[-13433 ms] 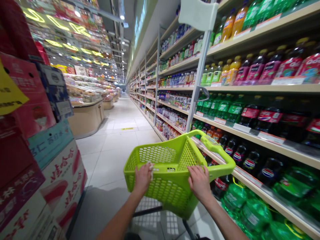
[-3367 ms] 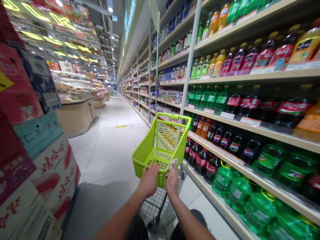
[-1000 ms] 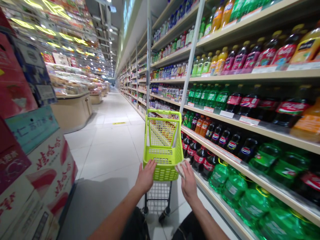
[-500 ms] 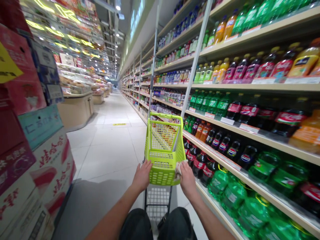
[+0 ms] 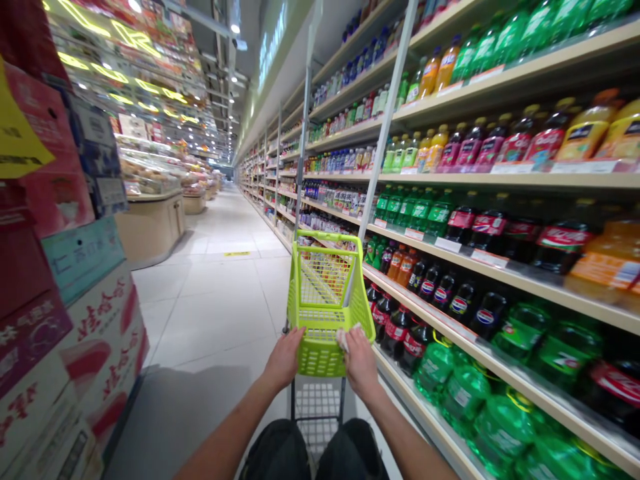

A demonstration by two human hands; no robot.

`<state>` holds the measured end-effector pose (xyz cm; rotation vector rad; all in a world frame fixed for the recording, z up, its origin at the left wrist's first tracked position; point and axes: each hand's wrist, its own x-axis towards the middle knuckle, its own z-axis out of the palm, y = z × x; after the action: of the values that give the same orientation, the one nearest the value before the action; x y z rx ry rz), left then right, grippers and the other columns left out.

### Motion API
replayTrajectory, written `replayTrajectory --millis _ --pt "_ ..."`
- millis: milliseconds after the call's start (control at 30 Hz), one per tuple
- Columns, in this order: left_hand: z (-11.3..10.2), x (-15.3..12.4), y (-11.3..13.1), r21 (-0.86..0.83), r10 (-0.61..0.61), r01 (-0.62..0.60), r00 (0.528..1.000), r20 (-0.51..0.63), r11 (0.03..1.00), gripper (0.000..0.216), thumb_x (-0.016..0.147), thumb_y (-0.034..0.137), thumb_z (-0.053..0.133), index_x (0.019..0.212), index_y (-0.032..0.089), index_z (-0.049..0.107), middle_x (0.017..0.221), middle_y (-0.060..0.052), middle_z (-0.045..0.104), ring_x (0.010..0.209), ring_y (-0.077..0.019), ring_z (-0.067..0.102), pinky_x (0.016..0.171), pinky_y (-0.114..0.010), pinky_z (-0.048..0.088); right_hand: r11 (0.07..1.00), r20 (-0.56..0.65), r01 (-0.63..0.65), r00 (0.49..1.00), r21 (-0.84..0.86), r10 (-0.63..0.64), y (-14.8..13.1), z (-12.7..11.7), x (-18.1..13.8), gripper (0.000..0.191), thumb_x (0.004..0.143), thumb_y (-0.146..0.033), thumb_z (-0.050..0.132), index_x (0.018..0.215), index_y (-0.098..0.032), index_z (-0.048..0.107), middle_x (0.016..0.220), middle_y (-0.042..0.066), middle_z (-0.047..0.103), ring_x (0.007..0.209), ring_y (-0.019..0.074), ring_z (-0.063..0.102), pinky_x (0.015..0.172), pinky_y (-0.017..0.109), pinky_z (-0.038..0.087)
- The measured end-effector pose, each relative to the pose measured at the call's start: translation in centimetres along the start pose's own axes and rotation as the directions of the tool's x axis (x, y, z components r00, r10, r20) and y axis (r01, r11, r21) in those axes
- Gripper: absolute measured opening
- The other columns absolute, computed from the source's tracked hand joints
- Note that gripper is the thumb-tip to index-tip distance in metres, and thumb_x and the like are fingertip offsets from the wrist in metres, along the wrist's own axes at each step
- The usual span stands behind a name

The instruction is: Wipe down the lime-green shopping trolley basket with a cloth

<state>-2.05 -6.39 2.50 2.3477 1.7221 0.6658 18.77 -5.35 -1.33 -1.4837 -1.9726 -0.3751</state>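
Note:
A lime-green shopping cart (image 5: 320,358) stands upright right in front of me, its slotted plastic basket on a dark metal frame. My left hand (image 5: 285,357) is closed on the left end of the basket's near rim, the thumb lying along the top. At the right part of the same rim, my right hand (image 5: 361,359) pinches a crumpled whitish cloth or tissue (image 5: 343,339) against the plastic. Its fingertips are partly hidden by the cloth and the hand itself. No goods show in the basket's near part.
Tall drink shelves (image 5: 500,267) run close along the right, with big green soda bottles (image 5: 470,387) at the bottom. Stacked cartons (image 5: 95,333) rise on the left. A tiled aisle (image 5: 220,287) leads ahead past a rounded food counter (image 5: 153,227).
My right hand has slid left along the rim with the cloth. My left fingers, flatter before, now curl round the rim. The view has shifted slightly.

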Motion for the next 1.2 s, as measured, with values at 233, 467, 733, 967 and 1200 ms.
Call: replayTrajectory --millis 233,467,733,967,1200 --pt "1.3 -0.4 -0.4 -0.029 0.072 -0.074 0.996 -0.042 0.997 0.063 0.066 -0.001 0.030 0.127 0.010 0.036 0.133 -0.012 0.042 0.126 -0.0179 0.034 0.104 -0.042 0.027 0.978 0.155 0.189 0.967 0.093 -0.201 -6.4 0.4 2.0 0.045 0.076 -0.006 0.043 0.118 -0.020 0.052 0.116 0.009 0.057 0.114 0.0235 0.045 0.096 0.042 0.031" --pt "2.1 -0.1 -0.8 -0.198 0.031 -0.052 0.993 -0.111 0.979 0.062 0.065 0.002 0.031 0.126 0.010 0.038 0.132 -0.013 0.044 0.123 -0.0186 0.038 0.103 -0.042 0.030 0.998 0.098 -0.051 0.994 -0.040 0.054 -0.3 -2.8 0.4 0.044 0.072 -0.005 0.044 0.111 -0.021 0.057 0.109 0.008 0.059 0.111 0.0253 0.045 0.096 0.045 0.029" --pt "1.7 -0.1 -1.2 -0.167 0.029 -0.048 0.993 -0.113 0.985 0.060 0.067 0.004 0.032 0.125 0.013 0.039 0.130 -0.008 0.046 0.119 -0.0137 0.043 0.102 -0.034 0.033 0.970 0.076 0.235 0.968 0.068 -0.240 -6.9 1.1 1.0 0.045 0.077 -0.015 0.051 0.121 -0.024 0.048 0.121 0.007 0.052 0.119 0.0247 0.036 0.098 0.045 0.026" --pt "0.7 -0.3 0.4 -0.032 0.027 -0.029 0.998 -0.055 0.999 0.059 0.070 -0.001 0.028 0.127 0.010 0.038 0.132 -0.011 0.044 0.124 -0.0168 0.036 0.103 -0.039 0.029 0.980 -0.035 0.197 0.980 -0.034 -0.198 2.5 -2.3 -0.4 0.035 0.080 -0.011 0.043 0.109 -0.021 0.057 0.107 0.010 0.058 0.103 0.0226 0.047 0.087 0.041 0.038" --pt "0.9 -0.5 1.0 0.099 0.026 -0.024 0.999 -0.021 0.995 0.056 0.072 0.000 0.028 0.127 0.009 0.038 0.131 -0.012 0.044 0.125 -0.0194 0.034 0.103 -0.042 0.028 0.982 -0.013 0.181 0.983 0.060 -0.181 -4.7 0.6 0.1 0.038 0.080 -0.020 0.046 0.117 -0.020 0.051 0.119 0.008 0.053 0.115 0.0245 0.040 0.097 0.045 0.029"
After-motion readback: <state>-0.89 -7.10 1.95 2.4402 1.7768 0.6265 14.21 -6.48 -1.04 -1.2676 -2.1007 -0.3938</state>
